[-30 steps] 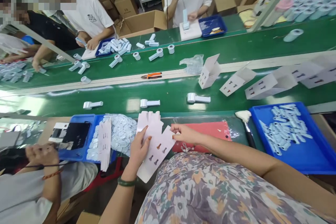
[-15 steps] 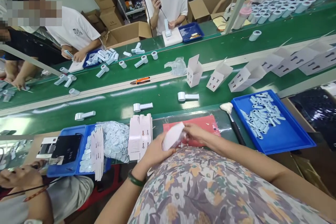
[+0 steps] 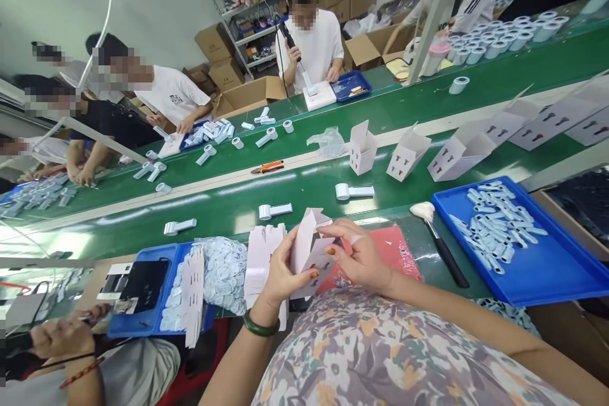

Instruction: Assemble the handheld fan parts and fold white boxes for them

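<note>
A white cardboard box (image 3: 304,254) with small printed pictures is between my two hands, its flaps standing up at the top. My left hand (image 3: 284,269) grips its left side, the thumb across the front. At the right side, my right hand (image 3: 356,254) has its thumb and fingers closed on the box near the flaps. Beneath lies a red mat (image 3: 392,247), partly hidden by my hand. Flat folded white boxes (image 3: 259,260) are stacked just left of my left hand.
Light-blue parts fill a blue tray (image 3: 561,266) at right, beside a black-handled tool (image 3: 450,257). Open white boxes (image 3: 364,155) line the green conveyor (image 3: 309,193), along with orange pliers (image 3: 269,167). A bag of parts (image 3: 223,273) is at left. Several co-workers sit around the line.
The box has gone from flattened to opened out, with its flaps up. My right hand has moved onto its side. The camera view has shifted, showing more of the room.
</note>
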The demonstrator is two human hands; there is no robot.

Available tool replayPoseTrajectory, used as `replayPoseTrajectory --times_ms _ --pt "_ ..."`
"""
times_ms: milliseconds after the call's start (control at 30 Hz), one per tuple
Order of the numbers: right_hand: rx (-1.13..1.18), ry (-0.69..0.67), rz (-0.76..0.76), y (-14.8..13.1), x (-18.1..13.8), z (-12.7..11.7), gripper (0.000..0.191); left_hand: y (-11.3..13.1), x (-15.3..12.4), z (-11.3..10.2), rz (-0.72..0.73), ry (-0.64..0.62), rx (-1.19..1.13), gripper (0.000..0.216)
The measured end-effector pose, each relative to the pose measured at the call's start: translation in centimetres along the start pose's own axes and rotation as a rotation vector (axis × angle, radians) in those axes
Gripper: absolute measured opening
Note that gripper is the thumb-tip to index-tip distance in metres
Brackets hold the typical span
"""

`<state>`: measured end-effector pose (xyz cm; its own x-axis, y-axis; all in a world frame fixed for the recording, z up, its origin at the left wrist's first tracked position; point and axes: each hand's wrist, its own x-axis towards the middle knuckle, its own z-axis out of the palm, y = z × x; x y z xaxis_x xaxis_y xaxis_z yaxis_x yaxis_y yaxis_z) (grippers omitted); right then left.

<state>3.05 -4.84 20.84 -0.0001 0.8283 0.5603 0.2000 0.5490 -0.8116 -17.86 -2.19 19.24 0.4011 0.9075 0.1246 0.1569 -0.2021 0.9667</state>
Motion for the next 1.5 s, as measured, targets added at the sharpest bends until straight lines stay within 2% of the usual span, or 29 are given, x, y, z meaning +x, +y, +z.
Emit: replayPoseTrajectory --times_ms 100,233,300,400,500,600,700,800,867,900,967,1033,1133,1233,1500 --pt "0.16 0.085 0.219 0.6 0.3 0.3 0.038 0.4 0.3 0.5 0.102 0.026 0.234 0.091" --pt "0.12 0.172 0.271 1.2 1.2 0.5 0.05 0.5 0.5 0.9 0.181 0.042 0.428 0.089" --pt "0.081 0.165 0.301 1.3 1.4 0.4 0.039 0.0 0.4 1.0 0.198 0.071 0.421 0.09" --pt "0.152 0.115 0.344 1.1 1.5 0.4 0.011 -0.7 0.3 1.3 0.263 0.101 0.349 0.084" --pt "0.173 0.085 0.376 0.9 1.5 0.8 0.021 -0.7 0.7 1.7 0.342 0.054 0.347 0.073" --pt "0.146 0.082 0.415 0.6 1.7 1.0 0.022 -0.3 1.4 2.0 0.321 0.007 0.398 0.069" --pt "0.298 0.038 0.448 0.6 1.9 0.5 0.034 0.0 1.7 1.8 0.337 0.134 0.329 0.062" --pt "0.414 -0.123 0.402 0.8 1.7 -0.5 0.069 0.6 1.6 1.6 0.358 0.263 0.164 0.059" --pt "0.353 -0.219 0.346 1.0 1.5 -1.1 0.088 1.4 1.6 1.7 0.294 0.228 0.016 0.058" --pt "0.303 -0.239 0.316 1.2 1.4 -1.4 0.091 1.9 1.6 1.9 0.235 0.196 -0.086 0.056" --pt "0.201 -0.236 0.244 1.5 1.1 -1.7 0.087 3.0 1.9 2.4 0.064 0.156 -0.319 0.051" --pt "0.1 -0.233 0.172 1.6 0.8 -2.0 0.085 3.9 2.3 3.1 -0.139 0.167 -0.503 0.044" --pt "-0.021 -0.27 0.132 1.7 0.3 -2.4 0.088 4.9 2.8 4.4 -0.353 0.201 -0.608 0.037" --pt "-0.093 -0.295 0.12 1.8 -0.2 -2.8 0.089 5.3 3.1 5.4 -0.403 0.218 -0.645 0.04" --pt "-0.149 -0.277 0.141 2.4 -1.3 -2.7 0.09 4.2 2.9 6.5 -0.369 0.202 -0.52 0.035"
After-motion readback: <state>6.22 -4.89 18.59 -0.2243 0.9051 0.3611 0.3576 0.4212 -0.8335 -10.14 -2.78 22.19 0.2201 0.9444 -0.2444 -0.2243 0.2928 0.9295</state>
